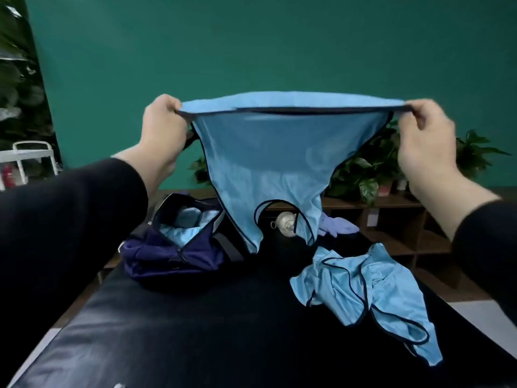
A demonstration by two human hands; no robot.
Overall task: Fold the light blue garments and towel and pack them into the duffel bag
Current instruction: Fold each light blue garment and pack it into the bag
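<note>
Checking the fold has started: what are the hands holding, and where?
Both hands pinch one light blue garment by its dark-trimmed hem: left hand and right hand at opposite corners.

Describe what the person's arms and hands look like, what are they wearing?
Both arms wear long black sleeves that end at the wrists. The left hand and right hand are bare: no gloves, rings or watch show.
</note>
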